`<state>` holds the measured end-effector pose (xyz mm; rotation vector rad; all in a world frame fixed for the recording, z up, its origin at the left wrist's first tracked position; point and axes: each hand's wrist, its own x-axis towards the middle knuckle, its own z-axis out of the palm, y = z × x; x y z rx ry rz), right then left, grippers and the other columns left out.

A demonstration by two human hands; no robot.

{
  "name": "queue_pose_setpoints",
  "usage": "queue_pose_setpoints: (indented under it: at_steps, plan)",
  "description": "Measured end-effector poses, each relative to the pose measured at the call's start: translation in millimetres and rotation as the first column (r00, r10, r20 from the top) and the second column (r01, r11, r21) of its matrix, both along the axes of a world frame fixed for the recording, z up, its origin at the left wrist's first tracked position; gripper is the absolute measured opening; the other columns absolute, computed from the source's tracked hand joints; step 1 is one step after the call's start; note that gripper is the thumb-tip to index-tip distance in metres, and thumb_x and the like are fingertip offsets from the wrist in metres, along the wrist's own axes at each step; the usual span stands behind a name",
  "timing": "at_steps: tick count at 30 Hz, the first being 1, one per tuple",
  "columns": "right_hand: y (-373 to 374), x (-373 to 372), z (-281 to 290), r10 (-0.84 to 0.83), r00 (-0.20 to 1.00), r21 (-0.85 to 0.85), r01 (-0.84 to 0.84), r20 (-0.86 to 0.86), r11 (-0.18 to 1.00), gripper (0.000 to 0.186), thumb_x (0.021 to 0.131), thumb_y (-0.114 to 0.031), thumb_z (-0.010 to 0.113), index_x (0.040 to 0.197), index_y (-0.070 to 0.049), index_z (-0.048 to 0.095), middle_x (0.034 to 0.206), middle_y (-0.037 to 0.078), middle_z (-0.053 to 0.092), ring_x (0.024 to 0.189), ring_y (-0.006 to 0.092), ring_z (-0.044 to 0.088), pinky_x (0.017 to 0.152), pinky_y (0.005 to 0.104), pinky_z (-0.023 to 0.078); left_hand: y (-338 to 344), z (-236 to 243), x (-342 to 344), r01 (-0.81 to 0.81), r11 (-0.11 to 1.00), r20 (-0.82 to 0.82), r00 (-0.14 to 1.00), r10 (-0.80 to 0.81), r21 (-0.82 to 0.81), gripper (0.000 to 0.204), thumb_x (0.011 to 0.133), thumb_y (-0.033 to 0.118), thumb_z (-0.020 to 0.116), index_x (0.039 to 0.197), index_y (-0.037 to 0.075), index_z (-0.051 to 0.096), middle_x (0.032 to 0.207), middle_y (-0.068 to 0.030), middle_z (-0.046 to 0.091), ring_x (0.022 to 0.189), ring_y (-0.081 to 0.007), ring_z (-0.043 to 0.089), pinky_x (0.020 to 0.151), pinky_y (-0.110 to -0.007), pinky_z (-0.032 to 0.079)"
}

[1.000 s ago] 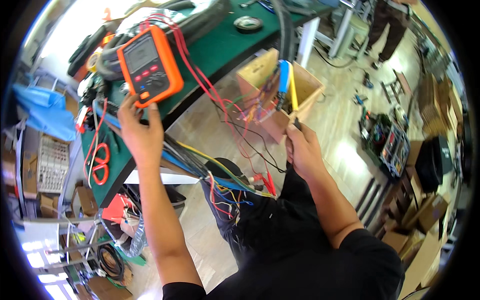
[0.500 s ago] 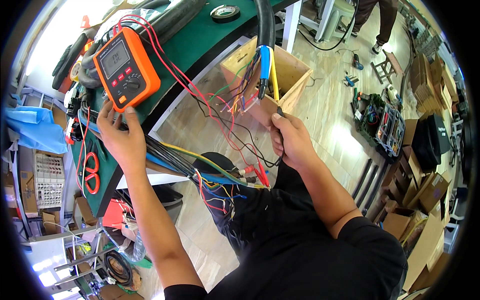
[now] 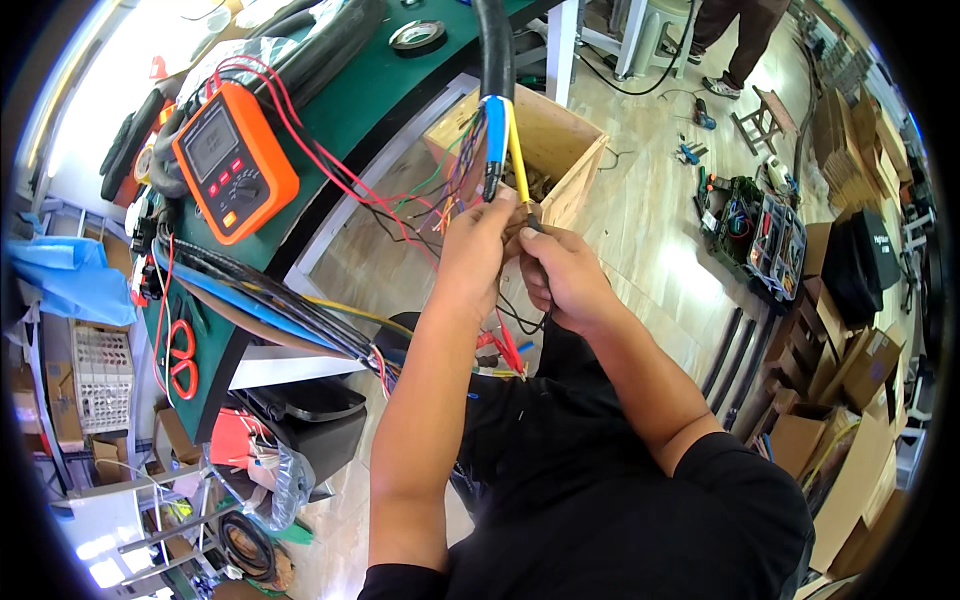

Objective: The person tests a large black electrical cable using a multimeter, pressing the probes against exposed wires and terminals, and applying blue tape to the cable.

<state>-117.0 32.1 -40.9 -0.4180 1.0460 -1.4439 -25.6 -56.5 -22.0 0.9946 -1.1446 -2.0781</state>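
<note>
My right hand [image 3: 568, 278] is closed on a black test clip, at the bare end of a yellow wire [image 3: 518, 155]. My left hand [image 3: 475, 245] is closed beside it, fingertips at the same wire end; what it pinches is hidden. The wire comes out of a thick black cable [image 3: 494, 50], with a blue wire [image 3: 495, 130] and a bundle of thin coloured wires [image 3: 465, 165]. An orange insulation tester [image 3: 236, 165] lies on the green table, with red and black leads running from it. A red test clip [image 3: 508, 348] hangs by a second cable's wires, over my lap.
The green tabletop [image 3: 345, 120] carries black tape [image 3: 418, 38] and red-handled scissors [image 3: 182, 358]. Behind the hands stands a wooden box [image 3: 580, 160]. On the floor at right are an open toolbox [image 3: 755, 240], a small stool [image 3: 768, 122] and cardboard boxes. Another person stands at the far right.
My left hand has left the tester and moved right to join my right hand at the yellow wire's end. The right hand has shifted slightly left, keeping its hold.
</note>
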Motion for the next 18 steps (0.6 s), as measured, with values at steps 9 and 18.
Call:
queue_pose_setpoints:
  at_steps: [9, 18]
  plan:
    - [1, -6, 2, 0.037, 0.998, -0.048, -0.039, -0.047, 0.998, 0.025, 0.096, -0.027, 0.048, 0.077, -0.011, 0.048, 0.057, -0.004, 0.039, 0.044, 0.0071, 0.032, 0.040, 0.0241, 0.028, 5, -5, -20, -0.047, 0.996, -0.172, 0.983, 0.060, 0.082, 0.029, 0.098, 0.026, 0.052, 0.097, -0.002, 0.059, 0.085, -0.0110, 0.062, 0.074, -0.0178, 0.060, 0.067, -0.030, 0.050]
    - [0, -3, -1, 0.048, 0.991, -0.083, -0.059, -0.122, 0.995, 0.028, 0.097, -0.028, 0.046, 0.078, -0.009, 0.049, 0.058, -0.003, 0.041, 0.045, 0.0076, 0.034, 0.041, 0.0243, 0.029, 7, -5, -21, -0.074, 0.994, -0.185, 0.979, 0.087, 0.080, 0.026, 0.098, 0.025, 0.052, 0.092, 0.000, 0.058, 0.083, -0.0087, 0.060, 0.076, -0.0170, 0.057, 0.068, -0.029, 0.049]
